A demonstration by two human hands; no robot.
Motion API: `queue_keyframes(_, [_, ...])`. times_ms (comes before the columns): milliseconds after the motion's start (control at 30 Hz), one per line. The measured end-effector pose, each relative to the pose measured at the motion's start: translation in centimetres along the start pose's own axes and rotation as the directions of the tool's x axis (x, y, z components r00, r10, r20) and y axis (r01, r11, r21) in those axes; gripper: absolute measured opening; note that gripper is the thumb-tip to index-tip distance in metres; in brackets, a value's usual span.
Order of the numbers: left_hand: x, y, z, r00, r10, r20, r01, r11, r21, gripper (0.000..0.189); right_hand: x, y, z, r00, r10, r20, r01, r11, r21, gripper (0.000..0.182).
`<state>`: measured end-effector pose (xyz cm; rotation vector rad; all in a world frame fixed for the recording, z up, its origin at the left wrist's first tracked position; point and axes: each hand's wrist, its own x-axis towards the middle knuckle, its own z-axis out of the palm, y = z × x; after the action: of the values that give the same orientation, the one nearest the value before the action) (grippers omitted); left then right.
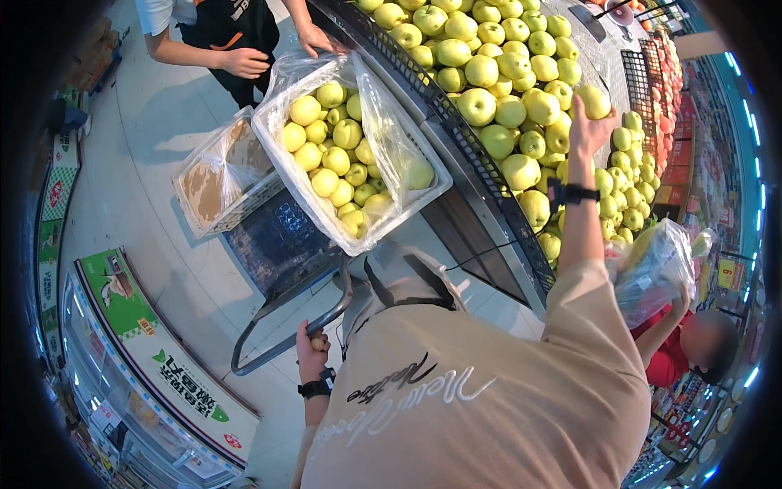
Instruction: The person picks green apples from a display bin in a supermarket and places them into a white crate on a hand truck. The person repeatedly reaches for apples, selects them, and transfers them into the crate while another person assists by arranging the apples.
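My right hand (pixel 591 131) is raised over the sloped produce display and holds one yellow-green apple (pixel 594 101). Beneath it lies a heap of similar apples (pixel 482 70). Down at the left, my left hand (pixel 311 354) is curled around the bent metal handle (pixel 269 353) of a flatbed cart (pixel 278 235). Ahead of me a white plastic crate (pixel 406 215), lined with clear plastic film (pixel 382 116), holds many loose yellow-green apples (pixel 336 160). It sits tilted against the display's edge, at the cart.
A second crate (pixel 229 211) with a tied plastic liner stands beside the first. A co-worker's hand (pixel 317 40) rests near the apple crate's far rim. The display has a black mesh border (pixel 455 116). At right, another person holds a clear bag (pixel 654 275). A freezer case (pixel 165 373) stands lower left.
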<state>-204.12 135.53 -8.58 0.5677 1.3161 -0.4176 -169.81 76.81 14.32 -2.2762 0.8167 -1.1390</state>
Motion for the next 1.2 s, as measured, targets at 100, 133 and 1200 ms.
queue_keyframes(100, [0.5, 0.1, 0.5, 1.000, 0.004, 0.019, -0.004, 1.000, 0.019, 0.028, 6.1, 11.2, 0.2, 1.000, -0.023, 0.020, 0.030, 0.875, -0.484, 0.079])
queue_keyframes(133, [0.4, 0.1, 0.6, 1.000, 0.024, 0.005, -0.024, 1.000, 0.006, 0.028, 6.1, 11.3, 1.1, 0.969, 0.170, 0.180, -0.038, 0.821, -0.570, 0.073])
queue_keyframes(1200, [-0.7, -0.7, 1.1, 0.987, 0.069, -0.143, -0.082, 0.993, -0.085, 0.017, -43.4, -9.0, 24.5, -0.224, -0.555, 0.801, 0.717, 0.463, 0.521, 0.040])
